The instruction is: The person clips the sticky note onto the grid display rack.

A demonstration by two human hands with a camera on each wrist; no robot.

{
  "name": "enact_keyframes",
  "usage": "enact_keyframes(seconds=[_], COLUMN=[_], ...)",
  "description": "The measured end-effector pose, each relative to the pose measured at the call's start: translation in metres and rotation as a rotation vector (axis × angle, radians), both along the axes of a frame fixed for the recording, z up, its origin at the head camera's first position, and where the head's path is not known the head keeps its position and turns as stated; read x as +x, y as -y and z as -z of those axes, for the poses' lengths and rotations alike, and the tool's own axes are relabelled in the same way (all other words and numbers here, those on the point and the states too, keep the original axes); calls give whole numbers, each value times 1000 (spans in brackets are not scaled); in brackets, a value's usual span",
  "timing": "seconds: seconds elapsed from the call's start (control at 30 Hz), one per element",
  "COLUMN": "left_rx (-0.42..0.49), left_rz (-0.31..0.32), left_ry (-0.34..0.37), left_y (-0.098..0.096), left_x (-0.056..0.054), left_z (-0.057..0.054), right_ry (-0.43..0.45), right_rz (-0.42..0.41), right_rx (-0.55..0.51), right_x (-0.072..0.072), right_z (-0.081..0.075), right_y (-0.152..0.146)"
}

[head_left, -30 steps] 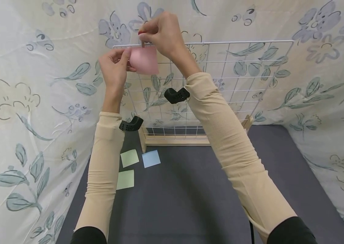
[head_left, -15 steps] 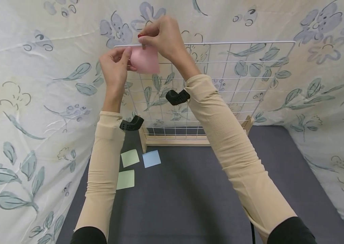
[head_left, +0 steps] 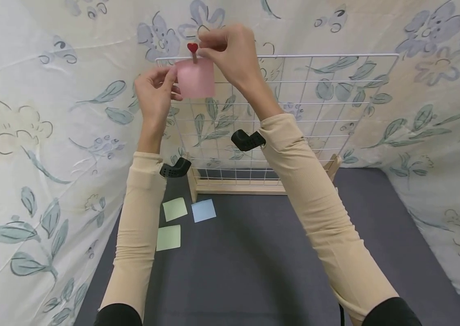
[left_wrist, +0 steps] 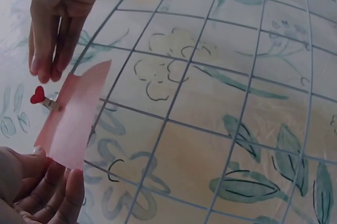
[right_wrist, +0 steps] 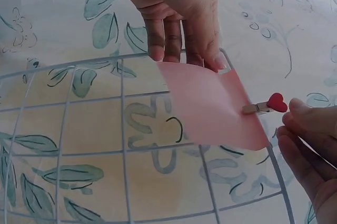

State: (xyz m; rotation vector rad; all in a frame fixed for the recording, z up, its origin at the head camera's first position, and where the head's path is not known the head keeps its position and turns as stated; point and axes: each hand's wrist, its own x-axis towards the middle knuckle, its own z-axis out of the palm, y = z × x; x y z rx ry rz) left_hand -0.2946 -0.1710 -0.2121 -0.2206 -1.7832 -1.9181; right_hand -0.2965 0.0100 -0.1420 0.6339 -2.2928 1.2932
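Observation:
A pink sticky note [head_left: 195, 80] hangs at the top left of a white wire grid panel [head_left: 295, 83]. A small wooden clothespin with a red heart [head_left: 192, 48] clips its upper edge to the top wire. My left hand [head_left: 154, 90] pinches the note's left edge between thumb and fingers, as the left wrist view also shows on the note [left_wrist: 73, 116]. Just right of the clothespin, my right hand [head_left: 234, 56] is apart from it, thumb and fingers loosely bent with nothing between them. In the right wrist view, the right fingertips [right_wrist: 296, 105] are close beside the heart [right_wrist: 277, 103].
The grid stands in a wooden base [head_left: 239, 187] on a dark grey table [head_left: 254, 271]. Two green notes, one upper [head_left: 175, 209] and one lower [head_left: 168, 237], lie at the left with a blue note [head_left: 203, 210]. A floral cloth [head_left: 429, 136] hangs behind and at the sides.
My right hand has let go of the clothespin and moved a little to the right, uncovering the red heart. The left hand still holds the pink note's edge.

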Motion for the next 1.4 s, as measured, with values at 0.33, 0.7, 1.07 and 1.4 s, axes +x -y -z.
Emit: enact_keyframes(seconds=[0.33,0.7,1.07,1.4], left_rx=[-44,-109,-116,-171], left_rz=[44,59,74,62], left_ry=[10,2,50,138], left_y=[5,7,14,21], left_x=[6,14,24,34], left_z=[20,44,75,112], right_ry=[17,38,76,108], right_rz=[-64,-78,-25,21], right_rx=[-38,-80,-99,-108], right_x=[5,10,13,20], right_z=[25,63,107,154], right_y=[-16,-38,-66,-94])
